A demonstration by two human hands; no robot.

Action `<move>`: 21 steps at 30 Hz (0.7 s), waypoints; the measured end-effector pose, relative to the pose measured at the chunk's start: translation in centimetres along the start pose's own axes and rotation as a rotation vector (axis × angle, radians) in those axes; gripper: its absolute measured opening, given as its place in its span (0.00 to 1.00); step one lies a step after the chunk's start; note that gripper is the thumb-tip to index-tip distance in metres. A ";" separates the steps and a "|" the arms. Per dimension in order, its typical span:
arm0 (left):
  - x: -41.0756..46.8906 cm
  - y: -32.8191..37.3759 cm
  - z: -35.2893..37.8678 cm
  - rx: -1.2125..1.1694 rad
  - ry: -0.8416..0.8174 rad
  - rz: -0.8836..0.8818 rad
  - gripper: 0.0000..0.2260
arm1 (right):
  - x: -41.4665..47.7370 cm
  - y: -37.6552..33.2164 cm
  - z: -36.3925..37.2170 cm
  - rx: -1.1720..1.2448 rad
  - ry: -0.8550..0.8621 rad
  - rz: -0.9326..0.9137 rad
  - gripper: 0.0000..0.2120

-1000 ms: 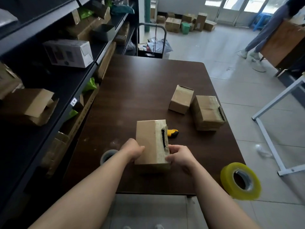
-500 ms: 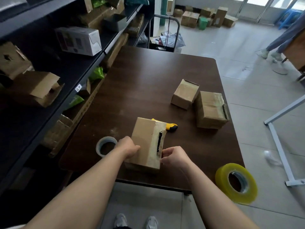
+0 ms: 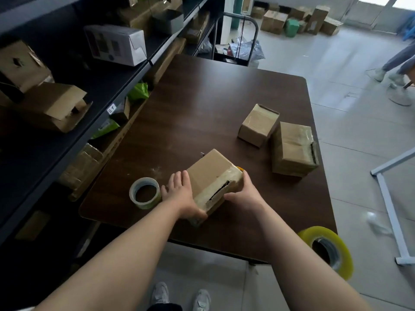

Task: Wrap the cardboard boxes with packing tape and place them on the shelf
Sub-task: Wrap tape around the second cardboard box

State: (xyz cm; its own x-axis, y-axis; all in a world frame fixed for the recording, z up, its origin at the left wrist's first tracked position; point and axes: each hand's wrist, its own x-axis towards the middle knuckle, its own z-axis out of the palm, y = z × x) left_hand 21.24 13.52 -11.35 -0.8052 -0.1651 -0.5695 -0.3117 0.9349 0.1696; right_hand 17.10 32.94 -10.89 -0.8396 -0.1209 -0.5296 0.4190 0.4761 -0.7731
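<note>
Gripping the box at lower centre, the right hand curls round it while the left hand presses its side flat-fingered.

Place: a parcel stockroom or packing room.
Shelving: dark metal shelf left of the left hand — loaded with cartons.
Floor: stacked boxes and a trolley far ahead of the right hand.
At hand: taped cardboard box between both hands — tape roll just beside the left.
</note>
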 end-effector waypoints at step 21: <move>0.8 -4.1 1.0 -0.392 0.053 0.249 0.41 | -0.6 2.7 2.3 -0.195 0.077 -0.160 0.56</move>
State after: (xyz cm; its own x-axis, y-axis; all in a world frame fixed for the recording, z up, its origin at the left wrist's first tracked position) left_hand 22.35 9.86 -13.33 -0.9011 0.0240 -0.4330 -0.2646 0.7606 0.5929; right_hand 19.48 32.29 -13.47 -0.9166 -0.1452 -0.3726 0.2109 0.6162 -0.7588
